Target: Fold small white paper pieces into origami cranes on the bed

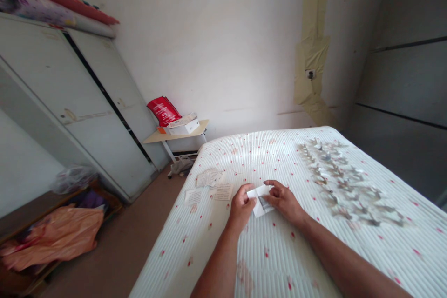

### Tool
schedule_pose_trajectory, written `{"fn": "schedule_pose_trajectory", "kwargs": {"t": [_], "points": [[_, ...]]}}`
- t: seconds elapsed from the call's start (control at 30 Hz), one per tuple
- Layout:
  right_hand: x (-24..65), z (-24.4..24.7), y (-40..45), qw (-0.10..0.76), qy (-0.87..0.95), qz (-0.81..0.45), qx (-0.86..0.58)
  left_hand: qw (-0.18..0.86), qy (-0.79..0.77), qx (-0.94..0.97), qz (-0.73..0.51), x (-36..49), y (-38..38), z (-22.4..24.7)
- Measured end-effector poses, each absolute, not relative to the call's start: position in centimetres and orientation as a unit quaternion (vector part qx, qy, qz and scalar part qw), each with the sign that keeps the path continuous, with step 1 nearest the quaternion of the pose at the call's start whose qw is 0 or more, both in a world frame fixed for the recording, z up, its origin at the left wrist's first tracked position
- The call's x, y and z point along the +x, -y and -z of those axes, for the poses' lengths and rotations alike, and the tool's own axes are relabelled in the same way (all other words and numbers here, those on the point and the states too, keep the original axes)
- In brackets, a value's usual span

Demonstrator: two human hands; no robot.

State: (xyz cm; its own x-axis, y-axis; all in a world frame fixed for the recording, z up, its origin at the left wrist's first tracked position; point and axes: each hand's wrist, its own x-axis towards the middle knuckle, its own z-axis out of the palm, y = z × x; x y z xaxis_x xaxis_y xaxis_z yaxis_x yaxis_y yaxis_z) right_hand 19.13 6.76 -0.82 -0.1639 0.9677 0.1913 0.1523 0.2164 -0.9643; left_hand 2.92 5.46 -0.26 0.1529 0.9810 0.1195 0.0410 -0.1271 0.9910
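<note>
Low in the middle, the left hand [240,206] and right hand [289,202] pinch a small white paper [259,205], fingers [274,184] nearly closed on it. Folded paper shapes [338,172] sit at right on the bed [272,265].

Paper [257,207] partly covered; its print [266,204] seems blurred.

Nothing legible. From held sheet [260,205]: red bag [163,111], ten o'clock, white lettering; paper slips [222,192], nine o'clock, small printed lines.
</note>
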Motion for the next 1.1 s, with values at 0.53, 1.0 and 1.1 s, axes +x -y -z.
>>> {"fn": "schedule_pose_trajectory", "kwargs": {"t": [0.53,1.0,1.1], "points": [[19.9,-0.2,-6.1,0.168,0.758,-0.074,-0.627,0.22,-0.495,0.768,-0.342,2.8,-5.3,0.4],[22.3,-1.5,-5.9,0.176,0.83,-0.149,-0.509,0.139,-0.444,0.845,-0.263,2.6,-4.8,-0.1],[22.3,-1.5,-5.8,0.193,0.851,-0.153,-0.464,0.121,-0.445,0.849,-0.257,2.8,-4.8,-0.2]]}}
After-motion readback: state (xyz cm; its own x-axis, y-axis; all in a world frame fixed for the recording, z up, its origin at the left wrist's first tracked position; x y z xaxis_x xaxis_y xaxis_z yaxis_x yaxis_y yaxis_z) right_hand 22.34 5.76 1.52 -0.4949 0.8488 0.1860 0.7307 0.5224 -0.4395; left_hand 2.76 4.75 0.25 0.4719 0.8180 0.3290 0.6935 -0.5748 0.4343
